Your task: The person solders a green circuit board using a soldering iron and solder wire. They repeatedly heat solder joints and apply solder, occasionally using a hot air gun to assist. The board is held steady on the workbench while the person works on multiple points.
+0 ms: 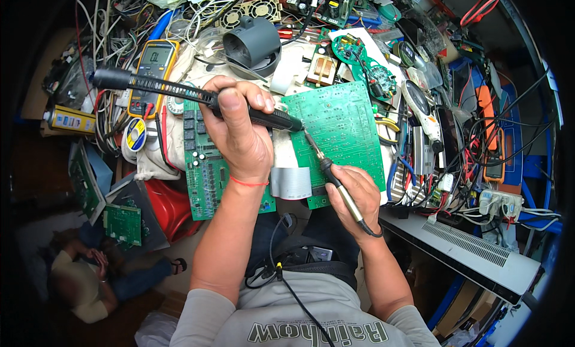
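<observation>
My left hand (pixel 242 134) is wrapped round a black solder sucker (pixel 171 90), thumb along its top. The sucker's nozzle end rests on or just above a green circuit board (pixel 344 113), which lies with its solder side up. In my right hand (pixel 358 194) is a soldering iron (pixel 319 154), held like a pen, its tip at the board beside the nozzle. A grey ribbon cable (pixel 291 183) lies between this board and a second green board (pixel 203 194) with black relays, partly hidden under my left forearm.
A yellow multimeter (pixel 157 59), a grey pipe fitting (pixel 251 42), round green boards (pixel 380 78) and yellow-handled pliers (pixel 388 126) crowd the bench. Cables tangle at right near a power strip (pixel 500 204). A long white unit (pixel 467 251) borders the near right. Another person (pixel 84 275) sits at lower left.
</observation>
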A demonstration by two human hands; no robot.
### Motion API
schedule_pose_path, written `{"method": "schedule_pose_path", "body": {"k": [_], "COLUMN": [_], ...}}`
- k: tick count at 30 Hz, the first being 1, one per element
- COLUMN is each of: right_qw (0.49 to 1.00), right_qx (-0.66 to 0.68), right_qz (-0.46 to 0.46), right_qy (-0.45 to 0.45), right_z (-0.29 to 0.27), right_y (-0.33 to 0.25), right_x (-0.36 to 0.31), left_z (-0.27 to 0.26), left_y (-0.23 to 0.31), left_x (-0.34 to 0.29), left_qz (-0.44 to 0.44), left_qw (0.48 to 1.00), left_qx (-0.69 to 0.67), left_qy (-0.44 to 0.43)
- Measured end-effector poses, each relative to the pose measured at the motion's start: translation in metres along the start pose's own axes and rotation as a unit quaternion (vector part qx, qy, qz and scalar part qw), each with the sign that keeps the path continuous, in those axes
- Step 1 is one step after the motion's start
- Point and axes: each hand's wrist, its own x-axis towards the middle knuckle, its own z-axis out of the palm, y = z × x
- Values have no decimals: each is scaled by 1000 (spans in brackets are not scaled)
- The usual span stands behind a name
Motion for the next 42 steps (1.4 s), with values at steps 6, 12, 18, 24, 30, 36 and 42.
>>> {"method": "schedule_pose_path", "body": {"k": [6, 12, 18, 24, 30, 36, 42], "right_qw": [1000, 999, 975, 887, 810, 824, 860], "right_qx": [-2, 23, 172, 390, 512, 405, 408], "right_qz": [6, -1, 74, 189, 284, 363, 261], "right_qy": [-4, 22, 123, 162, -19, -158, -161], "right_z": [-1, -3, -39, -66, -78, -86, -60], "right_y": [-2, -4, -35, -81, -125, -156, -179], "right_x": [1, 2, -13, -6, 1, 3, -6], "left_z": [-9, 1, -8, -29, -46, -19, 17], "left_y": [-5, 5, 124, 189, 158, 166, 166], "left_x": [-9, -3, 7, -78, -143, -150, -155], "left_qz": [14, 18, 6, -4, 12, 9, 37], "left_qw": [1000, 1000, 1000, 945, 714, 683, 724], "left_qx": [-1, 5, -17, 315, 607, 590, 535], "left_qy": [-5, -13, -10, -85, -349, -429, -435]}}
